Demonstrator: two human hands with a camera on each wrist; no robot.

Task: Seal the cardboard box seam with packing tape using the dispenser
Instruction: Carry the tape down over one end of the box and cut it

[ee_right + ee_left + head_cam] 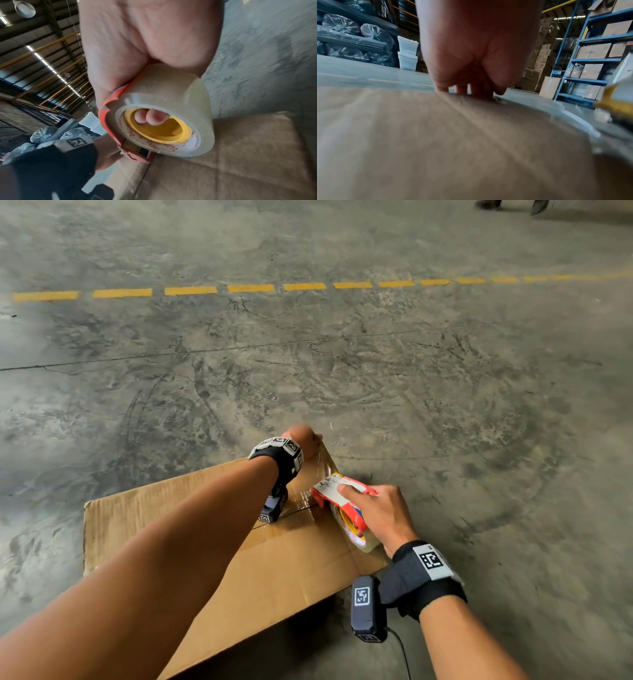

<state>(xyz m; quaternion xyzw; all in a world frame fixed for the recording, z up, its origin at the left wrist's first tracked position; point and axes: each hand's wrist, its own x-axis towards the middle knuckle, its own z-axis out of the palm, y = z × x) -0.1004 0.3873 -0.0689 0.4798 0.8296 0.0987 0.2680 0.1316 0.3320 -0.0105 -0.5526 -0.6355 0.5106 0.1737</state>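
A flat brown cardboard box (274, 570) lies on the concrete floor, its dark seam (294, 511) running toward the far right corner. My left hand (303, 440) is hooked over the far edge, fingers (462, 90) curled down past the rim onto the tape end. A shiny strip of clear tape (318, 474) runs from there back to the red tape dispenser (342, 494). My right hand (380, 515) grips the dispenser, index finger along its top, with fingertips (150, 117) inside the yellow core of the clear tape roll (164, 101). The roll sits low on the box top (240, 155).
Bare concrete floor (376, 371) surrounds the box, with a dashed yellow line (250, 288) beyond. Blue shelving (590, 60) with cartons stands to the right, bagged goods (351, 33) and stacked white tubs (407, 54) to the left. Someone's feet (486, 204) show at the top right.
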